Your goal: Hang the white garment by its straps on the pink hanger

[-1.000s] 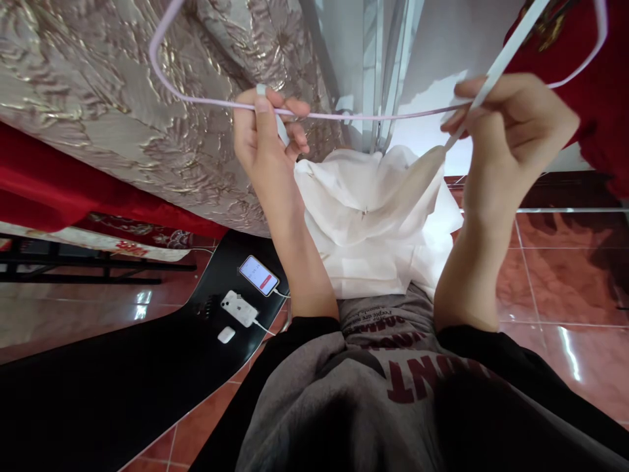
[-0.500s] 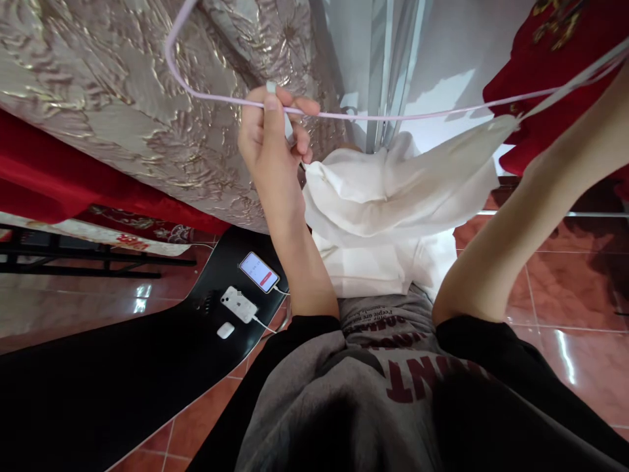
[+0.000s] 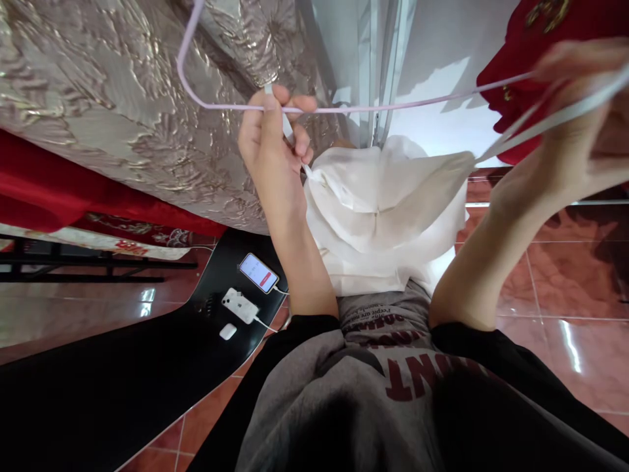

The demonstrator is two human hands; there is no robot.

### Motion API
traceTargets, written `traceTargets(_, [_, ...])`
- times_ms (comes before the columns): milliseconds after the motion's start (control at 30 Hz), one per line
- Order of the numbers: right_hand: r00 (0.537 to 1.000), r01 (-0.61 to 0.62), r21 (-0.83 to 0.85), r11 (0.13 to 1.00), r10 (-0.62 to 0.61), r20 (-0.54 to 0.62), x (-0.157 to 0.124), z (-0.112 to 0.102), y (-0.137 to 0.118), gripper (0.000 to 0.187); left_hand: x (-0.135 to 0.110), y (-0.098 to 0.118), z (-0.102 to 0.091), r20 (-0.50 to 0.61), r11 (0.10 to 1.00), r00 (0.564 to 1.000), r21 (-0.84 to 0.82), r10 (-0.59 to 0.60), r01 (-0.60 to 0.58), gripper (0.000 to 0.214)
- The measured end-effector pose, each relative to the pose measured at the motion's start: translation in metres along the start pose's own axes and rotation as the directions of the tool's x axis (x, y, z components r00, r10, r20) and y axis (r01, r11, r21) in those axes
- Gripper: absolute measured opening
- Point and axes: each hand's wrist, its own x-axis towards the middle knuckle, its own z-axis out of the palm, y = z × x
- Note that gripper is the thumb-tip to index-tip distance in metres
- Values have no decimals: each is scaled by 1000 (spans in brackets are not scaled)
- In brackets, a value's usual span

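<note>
A lilac wire clothes hanger (image 3: 393, 106) is held level across the upper part of the view. My left hand (image 3: 275, 131) is closed on its lower bar, pinching a narrow white ribbon strap (image 3: 287, 127) against it. From the straps hangs a thin white garment (image 3: 383, 203), its folds falling over my lap. At the right edge my right hand (image 3: 580, 111), smeared by motion, grips a second white ribbon strap (image 3: 545, 126), drawn tight from the garment's right corner. The hanger's right end runs behind those fingers and is hidden there.
Beside my left arm is a black seat (image 3: 162, 367) bearing a lit phone (image 3: 258, 273), a white phone (image 3: 239, 305) and a white case (image 3: 228, 331). Shiny beige embossed fabric (image 3: 122, 118) hangs at upper left; red cloth (image 3: 506, 59) hangs at upper right.
My right hand has come into view from the right edge, moving inward with its strap. The garment's right corner has shifted left and down. My left hand keeps its grip on the hanger.
</note>
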Motion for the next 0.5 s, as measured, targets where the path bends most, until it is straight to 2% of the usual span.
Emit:
traceTargets(33, [981,142,-22,990,-138,140,-3,3,1,11,-1,0,0,7,1000,1000,-3,0,0,26])
traceTargets(67, [931,263,-39,964,-243,272,-5,7,2,13,-1,0,1,13,1000,1000,-7,3,-3,26])
traceTargets(100, [880,340,-65,938,-293,374,-6,11,4,16,-2,1,1,15,1000,1000,-13,13,-13,26])
traceTargets(133, [855,364,-109,925,-285,433,-7,15,6,17,-3,1,1,15,999,1000,-18,27,-26,26])
traceTargets(233, [862,300,-252,920,-148,485,-9,25,11,17,-2,3,-2,-9,999,1000,-16,29,-29,18])
traceTargets(300, [852,303,-255,918,-141,504,-10,28,12,18,0,2,-8,-65,1000,998,1,23,-23,15])
traceTargets(367, [848,309,-249,918,-148,509,-11,29,13,16,3,2,-18,-186,997,979,22,78,-75,12])
traceTargets(433, [849,313,-261,913,-146,508,-11,29,13,13,4,4,-28,-332,978,920,77,210,-195,10])
traceTargets(500, [853,316,-278,907,-144,501,-11,28,13,14,3,10,-35,-400,942,853,162,336,-295,13])
